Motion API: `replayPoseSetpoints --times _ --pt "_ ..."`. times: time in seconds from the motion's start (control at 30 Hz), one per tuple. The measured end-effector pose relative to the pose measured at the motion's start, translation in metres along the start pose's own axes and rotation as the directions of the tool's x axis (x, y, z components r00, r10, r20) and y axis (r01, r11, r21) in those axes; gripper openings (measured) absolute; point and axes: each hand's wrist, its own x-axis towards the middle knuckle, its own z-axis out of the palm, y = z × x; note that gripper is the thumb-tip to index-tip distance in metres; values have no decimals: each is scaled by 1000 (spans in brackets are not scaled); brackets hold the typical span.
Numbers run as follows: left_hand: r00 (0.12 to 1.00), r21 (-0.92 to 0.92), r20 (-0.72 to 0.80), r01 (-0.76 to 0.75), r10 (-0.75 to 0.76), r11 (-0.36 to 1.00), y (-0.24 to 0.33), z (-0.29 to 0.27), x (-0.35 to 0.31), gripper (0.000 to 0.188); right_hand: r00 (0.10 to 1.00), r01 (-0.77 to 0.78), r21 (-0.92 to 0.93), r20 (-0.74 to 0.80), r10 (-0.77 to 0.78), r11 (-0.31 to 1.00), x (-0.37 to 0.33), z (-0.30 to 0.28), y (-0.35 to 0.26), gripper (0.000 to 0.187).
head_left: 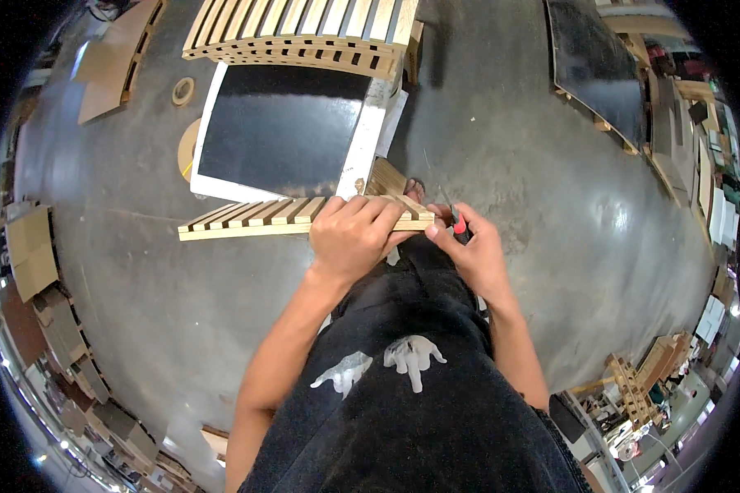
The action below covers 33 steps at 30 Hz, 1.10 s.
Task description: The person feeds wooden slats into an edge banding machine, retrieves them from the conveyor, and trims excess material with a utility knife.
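Slatted wood panel (251, 218): held up in front of body, approx. crosswise, slats up. Lies b/w torso and dark-topped table w/ white border (284, 123) in view; overlaps its near edge slightly in pic, contact w/ it can't tell. Extends mostly to L of L hand (353, 234); R end set b/w both hands.

L hand: clenched on panel nr R end, fingers bent over slats, back of hand up. Grasps firmly by look; fingertips hidden.

R hand (471, 248): partly closed, grasping red-and-black tool (460, 226) by handle. Held just beside panel's R end, w/ thumb reaching toward corner; touching or only v. close, can't tell. Working end of tool too thin/blurred to make out.

Surroundings: more slatted wood pieces (304, 25), stacked at far end of table. Tape roll (183, 91) on grey concrete floor (584, 271), L of table. Brown sheet (115, 57) on pallet, upper L. Dark sheet (596, 70), upper R. Black garment (403, 329) w/ pale hand-shaped prints, below hands.
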Motion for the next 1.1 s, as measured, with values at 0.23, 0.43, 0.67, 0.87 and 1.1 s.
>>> replayPoseSetpoints --times 0.23,0.43,0.67,0.87,1.1 --pt "999 17 48 11 -12 1000 1 -4 5 33 1000 17 203 19 -21 979 -2 -10 17 26" --pt "999 11 41 28 -28 1000 -2 -10 10 32 996 -27 -4 -89 27 1000 -16 -4 7 28" --pt "990 48 127 58 -63 997 4 -7 13 40 978 27 -495 -166 -125 869 -35 11 -3 24" --pt "987 47 151 49 -56 998 12 7 12 45 958 -2 -524 -247 -149 852 -24 10 15 24" --pt "988 77 133 66 -76 995 -4 -9 17 33 975 22 -371 -196 -101 928 -28 2 21 28"
